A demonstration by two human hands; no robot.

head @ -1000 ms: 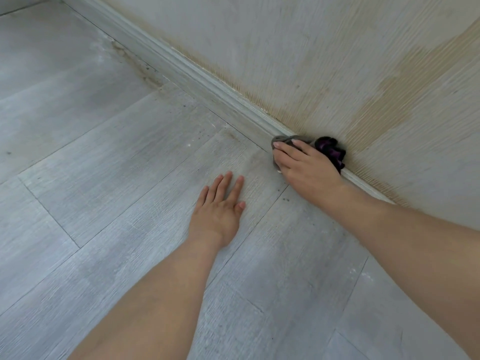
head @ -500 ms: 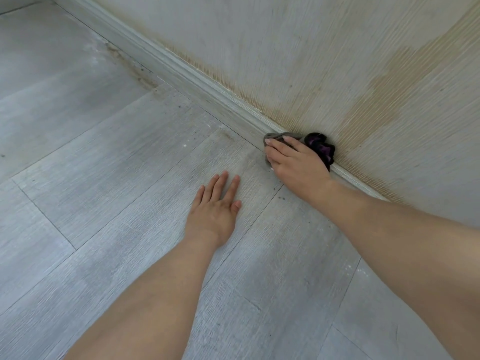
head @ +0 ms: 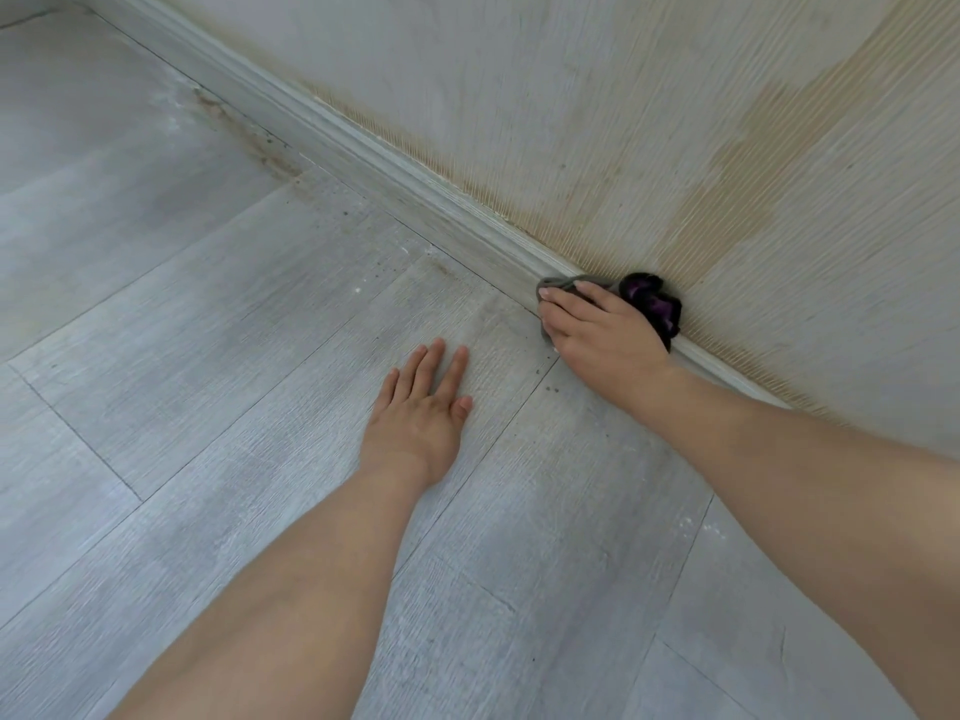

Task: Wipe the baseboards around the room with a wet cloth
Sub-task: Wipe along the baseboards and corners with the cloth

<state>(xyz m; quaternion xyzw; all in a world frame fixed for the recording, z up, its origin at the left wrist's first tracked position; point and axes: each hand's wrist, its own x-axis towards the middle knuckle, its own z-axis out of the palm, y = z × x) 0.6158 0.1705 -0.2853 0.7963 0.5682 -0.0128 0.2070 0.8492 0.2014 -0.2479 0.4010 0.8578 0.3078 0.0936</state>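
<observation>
My right hand (head: 602, 330) presses a cloth (head: 652, 301) against the baseboard (head: 363, 153), where the grey moulding meets the floor (head: 208, 356). My fingers (head: 563, 306) lie fairly straight over the cloth, pointing along the moulding, and they flatten it against the board rather than close round it. A grey edge of the cloth shows in front of my fingertips, and a dark bunch with purple in it sticks out behind my knuckles, up against the wall (head: 571, 96). My left hand (head: 421, 407) lies flat on the grey floor planks, palm down, fingers straight and close together, holding nothing; it is near my right hand but apart from it. The baseboard runs diagonally from the upper left down to the right, passing under my right hand. The wall above it carries tan stains (head: 737, 184), strongest above my right hand and in a thin line along the top of the moulding. Further left, a patch of brown grime (head: 249, 137) sits on the floor just beside the baseboard.
</observation>
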